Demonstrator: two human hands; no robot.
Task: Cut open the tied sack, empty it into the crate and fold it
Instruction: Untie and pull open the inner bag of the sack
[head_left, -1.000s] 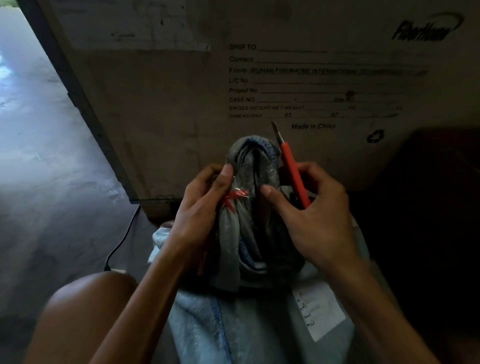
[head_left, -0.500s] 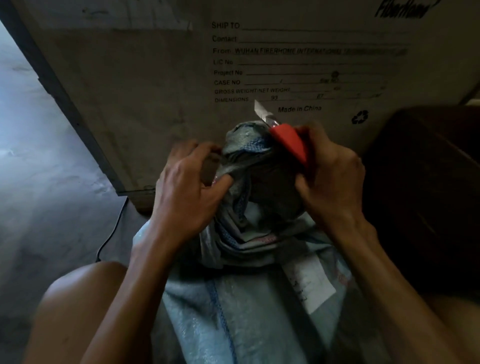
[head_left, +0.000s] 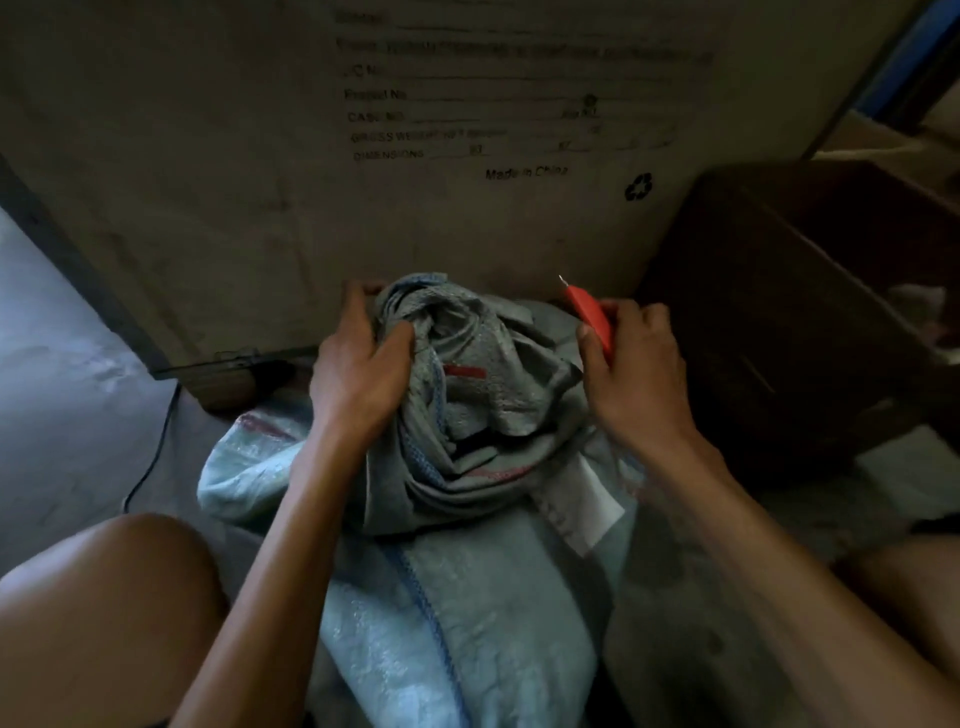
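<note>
dim floor (head_left: 62, 364) holds the sack (head_left: 467, 395) in the middle, its top gripped by the left hand (head_left: 358, 384) at 9 o'clock, a red knife (head_left: 589, 317) gripped by the right hand (head_left: 639, 384) at 3 o'clock; no tie shows, so tipping into the crate (head_left: 779, 291) at 2 o'clock and folding seem left.

A dim storeroom or warehouse: a large shipping carton (head_left: 467, 130) printed with freight labels fills the upper frame, bare concrete floor (head_left: 62, 374) at left

We've got grey concrete floor (head_left: 67, 415); on it: woven sack (head_left: 467, 623), big cardboard box (head_left: 208, 182) behind, dark crate (head_left: 779, 338) right, black cable (head_left: 156, 457) left.
</note>
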